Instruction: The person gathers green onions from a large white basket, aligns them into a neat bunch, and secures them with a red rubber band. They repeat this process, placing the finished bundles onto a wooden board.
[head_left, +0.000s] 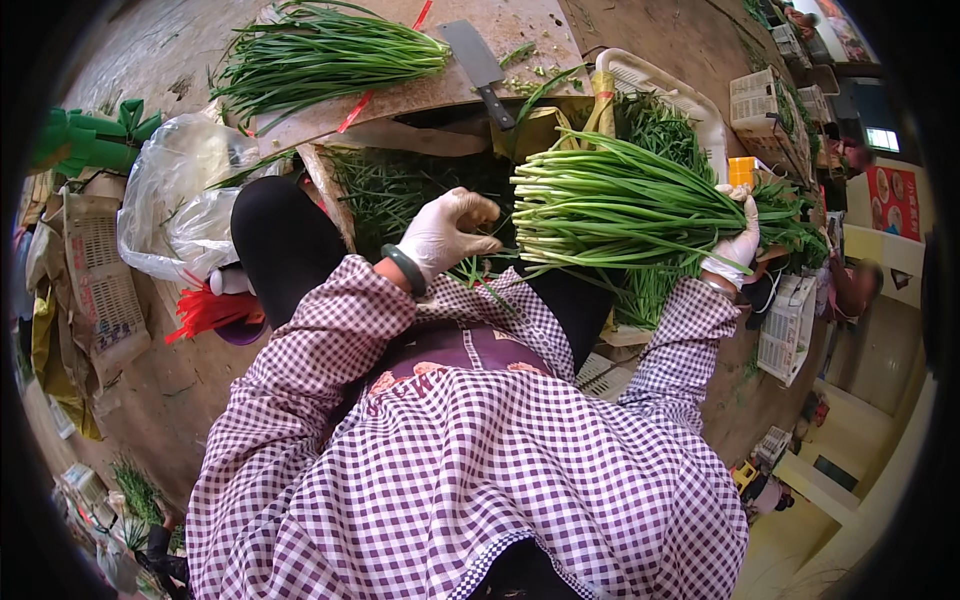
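My right hand (736, 244), in a white glove, grips a thick bunch of garlic chives (615, 202) by its leafy end. The pale cut stems point left, towards my other hand. My left hand (456, 231), also gloved, hangs just short of the stem ends with thumb and fingers curved apart and nothing seen between them. Below the bunch, loose greens (652, 292) lie over my lap side. Up on a board (300, 127) rests a second chive bunch (337, 56), with red strips showing beneath it. A cleaver (472, 56) lies right of that bunch, its black handle over the board's edge.
A white plastic basket (701, 97) holds greens at the upper right. To the left are a clear plastic bag (172, 202) and a bundle of red ties (217, 309). Crates (786, 326) stand at the right, with people farther off. Chopped bits litter the board.
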